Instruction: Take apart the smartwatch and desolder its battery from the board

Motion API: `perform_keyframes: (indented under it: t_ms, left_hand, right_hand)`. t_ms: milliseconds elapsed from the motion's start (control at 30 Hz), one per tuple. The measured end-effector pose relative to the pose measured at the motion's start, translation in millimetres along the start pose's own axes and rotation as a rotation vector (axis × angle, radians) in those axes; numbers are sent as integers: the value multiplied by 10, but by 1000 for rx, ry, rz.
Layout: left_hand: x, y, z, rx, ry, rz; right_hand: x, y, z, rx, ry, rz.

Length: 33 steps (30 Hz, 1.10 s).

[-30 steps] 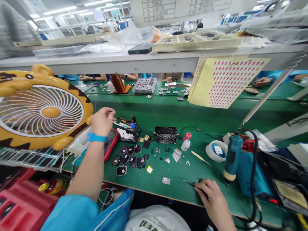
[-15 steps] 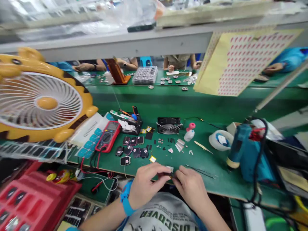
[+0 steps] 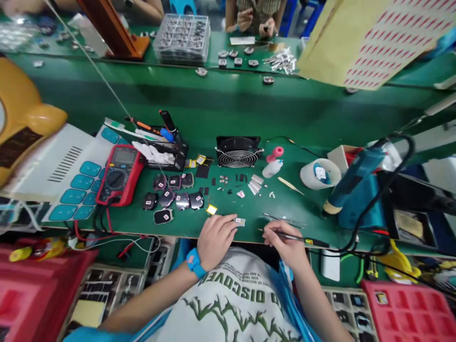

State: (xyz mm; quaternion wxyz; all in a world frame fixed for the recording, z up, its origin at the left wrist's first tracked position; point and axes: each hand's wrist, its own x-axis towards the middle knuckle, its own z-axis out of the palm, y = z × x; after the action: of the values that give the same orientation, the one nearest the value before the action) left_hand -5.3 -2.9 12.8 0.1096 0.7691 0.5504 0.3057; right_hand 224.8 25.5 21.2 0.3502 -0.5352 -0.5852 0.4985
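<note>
My left hand [image 3: 216, 236] rests palm down at the near edge of the green bench, fingers stretched out. Its fingertips are beside a small silvery part [image 3: 240, 222] lying on the bench. To the right, my right hand [image 3: 285, 240] is closed around a thin black soldering iron [image 3: 302, 238], its tip pointing left. Tweezers [image 3: 284, 220] lie just beyond that hand. Several dark watch-like cases [image 3: 182, 200] sit left of centre, with a yellow battery piece [image 3: 211, 209] near my left hand.
A red multimeter [image 3: 119, 175], a tool holder [image 3: 180, 154] and a small black fan [image 3: 238, 152] stand further back. At the right are a white tub [image 3: 319, 174] and a teal hot-air tool [image 3: 352, 180]. A co-worker's hands [image 3: 267, 27] show across the bench.
The view has tilted down and come closer. My hands have moved apart; the left has let go of the dark piece it held, and the right has taken the iron.
</note>
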Motion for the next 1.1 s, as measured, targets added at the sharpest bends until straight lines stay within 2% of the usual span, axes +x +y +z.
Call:
perform_keyframes:
  t_ms: [133, 233, 367, 467, 567, 633, 767, 867, 967, 1100]
  left_hand:
    - [17, 19, 7, -15, -34, -54]
    - [31, -15, 13, -37, -85, -65]
    - [34, -72, 14, -68, -143, -55]
    - [13, -82, 23, -51, -155, -40]
    - [-9, -74, 45, -18, -170, -25]
    - [-16, -64, 62, 2, -163, -28]
    - [-15, -46, 80, 3, -82, -46]
    - [-4, -49, 75, 4, -43, -50]
    - [15, -61, 54, -23, -20, -35]
    - [55, -63, 15, -90, -3, -11]
  right_hand:
    - [122, -135, 159, 37, -106, -55]
    - [189, -153, 244, 23, -126, -100]
    - [207, -88, 264, -8, -158, -56]
    - [183, -47, 254, -39, -133, -5]
    - [155, -32, 262, -76, -138, -37]
    - [132, -34, 277, -112, -128, -57]
    - [91, -50, 292, -128, -54, 4]
    - [97, -71, 288, -85, -99, -5]
    - [132, -129, 309, -78, -73, -70]
    - [188, -229, 377, -88, 37, -290]
